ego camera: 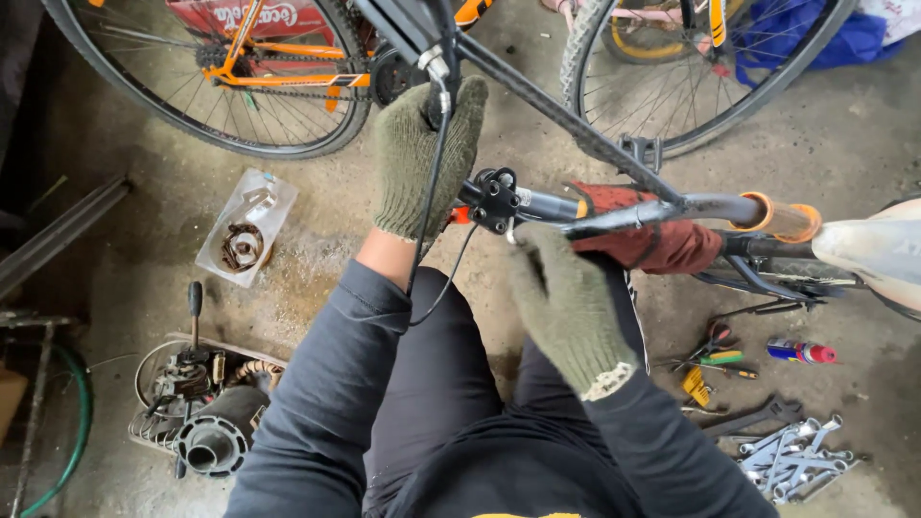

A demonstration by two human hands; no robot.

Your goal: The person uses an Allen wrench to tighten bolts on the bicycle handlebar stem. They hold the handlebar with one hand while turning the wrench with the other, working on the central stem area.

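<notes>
The left hand [425, 158], in a green knit glove, is closed around a black cable [429, 216] just under the bike frame [537, 91]. The right hand [564, 302], gloved too, grips the handlebar [672, 209] beside the black stem clamp [494, 200] — orange grip [782, 219] further right — spanners [796, 459] lie on the floor [307, 288]

Soft, even daylight fills the workshop, with no hard shadows on the concrete floor [317, 278]. The far left edge falls into deep shade. The pale bicycle saddle [878, 251] at the right glares nearly white. Focus is crisp on the left hand [427, 153] and right hand [566, 302] in green knit gloves. Wheels at the far edge bow outward from wide-lens distortion.
</notes>
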